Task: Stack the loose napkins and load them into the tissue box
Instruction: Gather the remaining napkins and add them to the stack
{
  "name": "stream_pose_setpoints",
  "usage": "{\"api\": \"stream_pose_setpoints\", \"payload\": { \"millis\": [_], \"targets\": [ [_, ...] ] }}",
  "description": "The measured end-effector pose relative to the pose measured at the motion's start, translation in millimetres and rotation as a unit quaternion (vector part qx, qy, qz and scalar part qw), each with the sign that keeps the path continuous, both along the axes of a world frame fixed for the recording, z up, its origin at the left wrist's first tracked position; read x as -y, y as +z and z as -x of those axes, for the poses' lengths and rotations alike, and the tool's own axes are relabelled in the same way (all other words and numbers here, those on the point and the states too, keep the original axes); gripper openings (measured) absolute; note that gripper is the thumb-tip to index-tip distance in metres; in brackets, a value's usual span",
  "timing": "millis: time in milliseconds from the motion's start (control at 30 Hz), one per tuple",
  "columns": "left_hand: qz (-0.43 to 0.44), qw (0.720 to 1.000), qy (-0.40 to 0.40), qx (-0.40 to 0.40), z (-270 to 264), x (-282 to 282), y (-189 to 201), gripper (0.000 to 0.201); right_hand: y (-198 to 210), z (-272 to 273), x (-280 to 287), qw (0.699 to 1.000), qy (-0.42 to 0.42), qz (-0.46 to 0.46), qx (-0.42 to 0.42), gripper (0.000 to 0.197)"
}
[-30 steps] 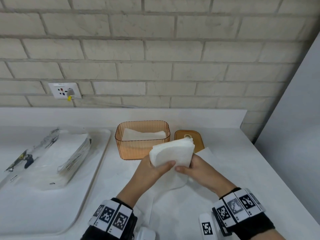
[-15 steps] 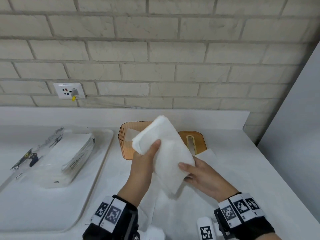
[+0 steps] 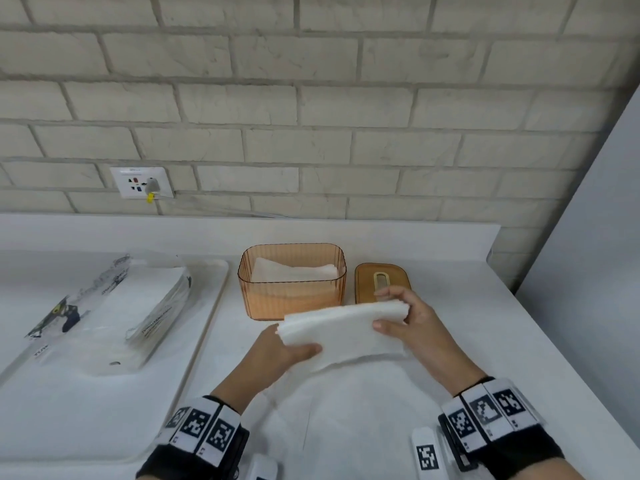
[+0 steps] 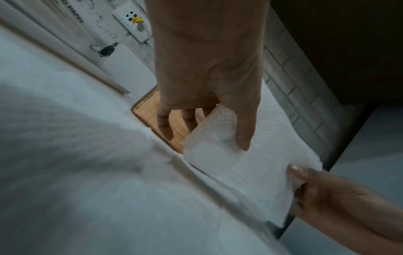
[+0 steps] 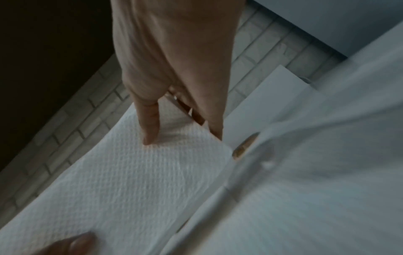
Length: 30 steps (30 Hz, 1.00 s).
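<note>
While both hands grip it, the napkin stack [image 3: 346, 332] hangs level at mid-frame, just below the box [image 3: 292, 292] and clear of the counter [image 3: 519, 341]. The left hand [image 3: 277, 353] pinches its left end, thumb on top; the right hand [image 3: 414, 322] pinches the right end, thumb on the near face and fingers curled over the far edge. More napkins lie inside the open box. To its right lies the lid [image 3: 381, 282], partly hidden by the right hand. At left, a tray [image 3: 207, 327] carries a plastic pack [image 3: 114, 317].
</note>
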<state>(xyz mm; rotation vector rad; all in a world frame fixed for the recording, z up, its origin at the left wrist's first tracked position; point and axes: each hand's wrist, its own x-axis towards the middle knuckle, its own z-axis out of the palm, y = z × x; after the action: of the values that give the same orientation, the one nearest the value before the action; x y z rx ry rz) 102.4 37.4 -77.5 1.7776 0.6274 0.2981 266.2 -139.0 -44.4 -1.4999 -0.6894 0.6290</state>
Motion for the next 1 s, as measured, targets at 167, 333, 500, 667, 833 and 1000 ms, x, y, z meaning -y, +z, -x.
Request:
{"api": "stream_pose_setpoints", "payload": {
  "millis": [167, 333, 500, 667, 833, 1000],
  "targets": [
    [-0.028, 0.999, -0.017, -0.032, -4.2, 1.4, -11.9, 0.038, -26.7, -1.8, 2.6, 0.996, -0.001, 0.092, -0.006, 0.043],
    [-0.018, 1.000, 0.009, 0.019, -5.6, 7.4, 2.1, 0.027, -14.8, -6.4, 0.5, 0.992, -0.010, 0.122, 0.015, 0.035],
    [0.043, 0.989, 0.039, 0.134, -5.0, 18.6, 23.4, 0.018, 3.1, -7.8, -1.1, 0.994, 0.024, 0.055, -0.089, 0.030],
    [0.053, 0.979, 0.090, 0.174, -4.1, 23.5, 25.9, 0.018, 13.8, -4.4, -6.5, 0.995, 0.032, 0.074, -0.063, 0.031],
    [0.079, 0.967, 0.183, 0.159, -2.2, 9.1, 21.5, 0.009, 35.1, -4.0, -14.7, 0.994, 0.017, 0.106, -0.022, 0.028],
    [0.128, 0.947, 0.227, 0.190, 9.5, -12.6, 28.9, 0.013, 73.8, -7.8, -41.2, 0.994, 0.026, 0.097, -0.039, 0.023]
  ]
}}
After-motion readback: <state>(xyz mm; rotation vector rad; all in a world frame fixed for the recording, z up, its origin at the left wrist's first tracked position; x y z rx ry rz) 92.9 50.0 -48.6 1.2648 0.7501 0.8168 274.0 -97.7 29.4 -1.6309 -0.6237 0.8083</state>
